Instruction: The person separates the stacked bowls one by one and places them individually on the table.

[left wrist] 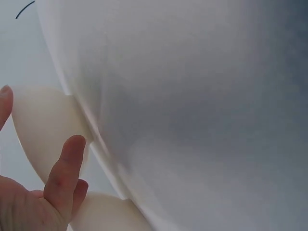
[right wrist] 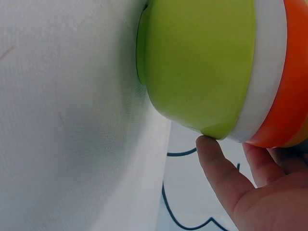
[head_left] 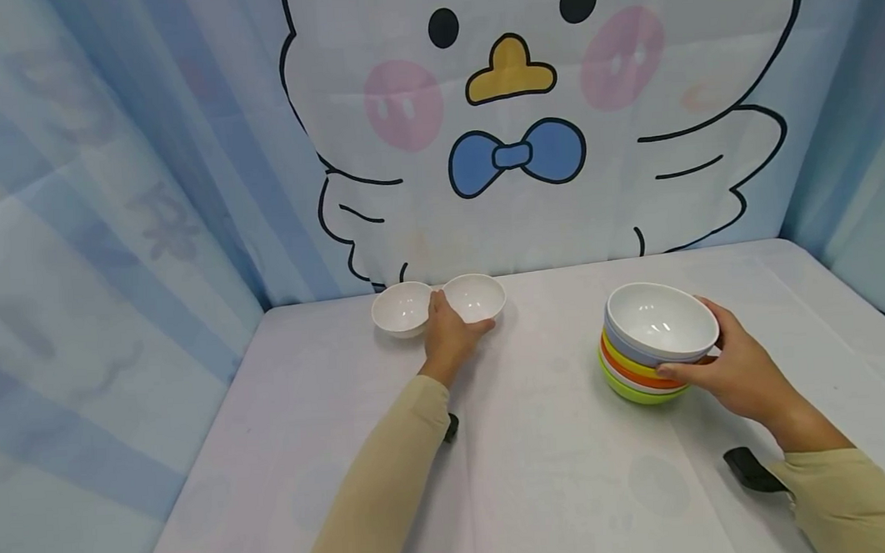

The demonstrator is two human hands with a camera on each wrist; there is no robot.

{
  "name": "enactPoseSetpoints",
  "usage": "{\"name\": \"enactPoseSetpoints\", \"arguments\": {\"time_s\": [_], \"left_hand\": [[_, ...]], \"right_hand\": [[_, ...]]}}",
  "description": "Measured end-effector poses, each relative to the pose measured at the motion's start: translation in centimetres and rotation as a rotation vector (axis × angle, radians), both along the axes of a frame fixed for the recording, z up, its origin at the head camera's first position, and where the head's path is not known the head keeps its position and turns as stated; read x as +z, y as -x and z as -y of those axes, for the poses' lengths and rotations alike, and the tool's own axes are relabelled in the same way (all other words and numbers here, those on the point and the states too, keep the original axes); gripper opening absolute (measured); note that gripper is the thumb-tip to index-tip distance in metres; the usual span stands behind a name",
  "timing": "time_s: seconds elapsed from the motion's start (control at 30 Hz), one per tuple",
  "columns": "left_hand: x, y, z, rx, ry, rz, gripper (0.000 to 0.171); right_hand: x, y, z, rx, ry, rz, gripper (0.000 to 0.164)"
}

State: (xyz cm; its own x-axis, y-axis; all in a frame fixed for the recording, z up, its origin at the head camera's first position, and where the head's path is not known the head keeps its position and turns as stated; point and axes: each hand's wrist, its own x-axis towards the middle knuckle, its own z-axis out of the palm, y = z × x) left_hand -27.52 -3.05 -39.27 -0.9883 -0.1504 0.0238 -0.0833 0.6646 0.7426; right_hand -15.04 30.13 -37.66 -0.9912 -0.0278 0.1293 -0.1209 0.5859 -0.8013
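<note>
Two small white bowls stand side by side at the back of the table in the head view: a left white bowl [head_left: 402, 309] and a right white bowl [head_left: 475, 296]. My left hand [head_left: 449, 335] holds the right one by its side, its fingers between the bowls and its thumb at the near right. Farther right is a stack of nested bowls [head_left: 645, 358], white inside on top, with blue, yellow, orange, white and green rims below. My right hand [head_left: 744, 369] grips its right side, thumb in front. The right wrist view shows fingertips touching the green bowl [right wrist: 202, 62].
A white cloth covers the table [head_left: 558, 471]. Behind it hangs a curtain [head_left: 515, 222] with a cartoon figure, and blue patterned curtains [head_left: 97, 286] flank the sides. A black strap piece [head_left: 753, 470] sits by the right sleeve.
</note>
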Motion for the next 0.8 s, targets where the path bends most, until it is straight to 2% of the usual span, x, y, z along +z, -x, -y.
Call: {"name": "enactPoseSetpoints", "arguments": {"time_s": [0.2,0.47,0.53,0.63,0.7,0.8], "left_hand": [[0.7,-0.9,0.3,-0.038,0.002,0.033,0.107],[3.0,-2.5,0.7,-0.182,-0.051,0.075,0.113],[3.7,-3.0,0.5,-0.236,-0.041,0.094,0.113],[4.9,-3.8,-0.1,-0.358,-0.022,0.101,0.112],[5.5,-4.3,-0.7,-0.440,-0.018,0.094,0.110],[6.2,-4.8,-1.7,-0.518,-0.023,0.070,0.107]], "right_hand": [[0.0,0.0,-0.1,-0.001,0.000,-0.002,0.107],[0.0,-0.2,-0.2,0.005,0.016,-0.015,0.106],[0.0,-0.2,-0.2,0.005,0.017,-0.014,0.105],[-0.1,0.0,-0.3,0.005,0.016,-0.012,0.106],[-0.1,0.0,-0.3,0.007,0.016,-0.011,0.106],[-0.1,0.1,-0.2,0.011,0.020,-0.015,0.106]]}}
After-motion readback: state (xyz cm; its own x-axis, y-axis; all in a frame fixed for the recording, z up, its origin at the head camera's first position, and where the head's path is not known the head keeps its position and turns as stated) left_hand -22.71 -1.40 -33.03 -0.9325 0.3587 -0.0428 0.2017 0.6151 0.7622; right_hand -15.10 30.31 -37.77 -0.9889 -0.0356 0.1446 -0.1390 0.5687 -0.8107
